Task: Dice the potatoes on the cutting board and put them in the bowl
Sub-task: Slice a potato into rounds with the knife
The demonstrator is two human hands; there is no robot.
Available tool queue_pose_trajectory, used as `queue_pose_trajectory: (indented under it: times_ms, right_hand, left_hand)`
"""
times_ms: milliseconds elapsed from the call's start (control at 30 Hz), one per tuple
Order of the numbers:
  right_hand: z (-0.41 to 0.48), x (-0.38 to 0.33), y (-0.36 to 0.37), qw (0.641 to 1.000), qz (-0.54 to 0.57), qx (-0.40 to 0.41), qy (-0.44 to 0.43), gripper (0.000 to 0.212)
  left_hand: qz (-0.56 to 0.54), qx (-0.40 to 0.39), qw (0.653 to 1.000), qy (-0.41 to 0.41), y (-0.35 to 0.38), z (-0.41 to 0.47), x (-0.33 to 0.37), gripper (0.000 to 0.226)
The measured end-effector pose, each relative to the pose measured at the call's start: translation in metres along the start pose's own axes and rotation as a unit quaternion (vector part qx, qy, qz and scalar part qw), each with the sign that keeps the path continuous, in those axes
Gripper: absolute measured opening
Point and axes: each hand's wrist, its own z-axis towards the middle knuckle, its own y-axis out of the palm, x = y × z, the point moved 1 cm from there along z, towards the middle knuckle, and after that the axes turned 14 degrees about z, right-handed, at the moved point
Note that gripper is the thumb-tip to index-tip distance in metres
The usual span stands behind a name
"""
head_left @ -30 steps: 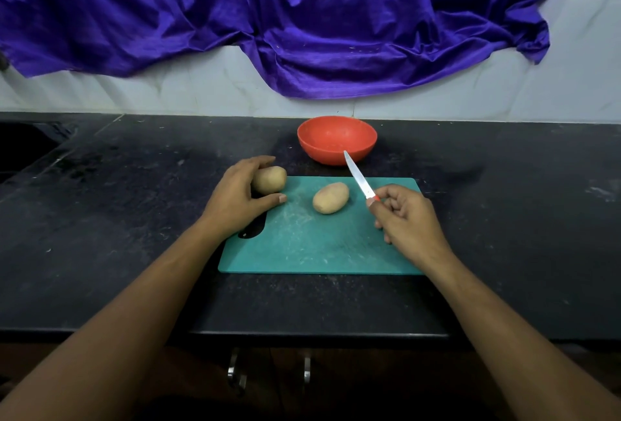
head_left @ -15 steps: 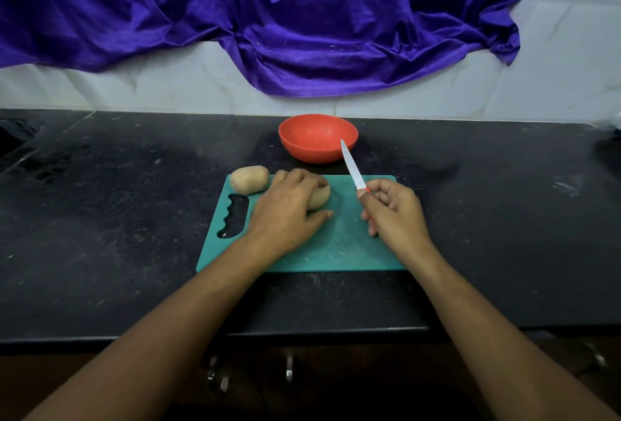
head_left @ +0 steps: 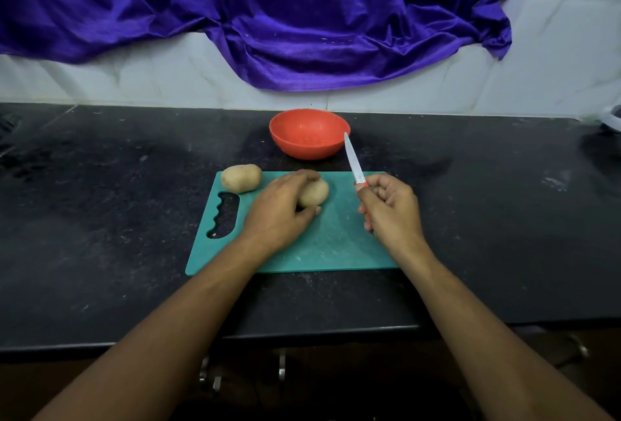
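A teal cutting board (head_left: 336,245) lies on the black counter. Two whole potatoes are on it. One potato (head_left: 241,178) sits free at the board's far left corner. My left hand (head_left: 280,210) grips the second potato (head_left: 316,192) near the board's middle, fingers curled over its top and thumb under its near side. My right hand (head_left: 391,207) holds a knife (head_left: 353,160) with a red handle, its white blade pointing up and away, above the board's right part. An empty red bowl (head_left: 309,133) stands just behind the board.
The black counter (head_left: 117,219) stretches to both sides, its front edge close below the board. A purple cloth (head_left: 268,17) hangs on the white wall behind. A pale object (head_left: 612,121) shows at the far right edge.
My left hand let go of the left potato and moved right onto the middle potato, which it now grips. The knife hand has stayed in nearly the same place.
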Motion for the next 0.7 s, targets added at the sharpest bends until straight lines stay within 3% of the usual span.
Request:
queue_pose_trajectory:
  times_ms: [700]
  right_hand:
    - [0.0001, -0.0060, 0.0025, 0.998, -0.060, -0.025, -0.003, 0.015]
  left_hand:
    - [-0.045, 0.007, 0.999, -0.017, 0.0032, 0.0041, -0.0074, 0.061]
